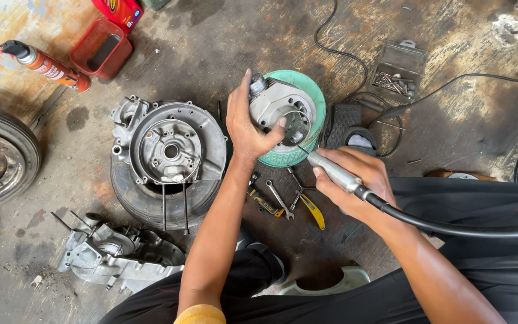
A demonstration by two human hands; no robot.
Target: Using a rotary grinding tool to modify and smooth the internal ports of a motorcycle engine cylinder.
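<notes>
My left hand (248, 127) grips a grey cast-metal engine part (278, 109) and holds it tilted above a green plastic basket (310, 90). My right hand (355, 183) holds a slim metal rotary tool handpiece (333, 171) with a black flexible hose (451, 228) trailing off to the right. The tool's thin tip points up-left into the opening of the metal part. Both forearms reach out from my lap over dark trousers.
A grey engine casing (169, 147) rests on a small tyre (151, 204) at the left. Another casing half (115, 255) lies lower left. Wrenches (280, 201), a yellow-handled tool (314, 211), a spray can (46, 65), a red tub (100, 49), a screw tray (397, 75) and cables lie around.
</notes>
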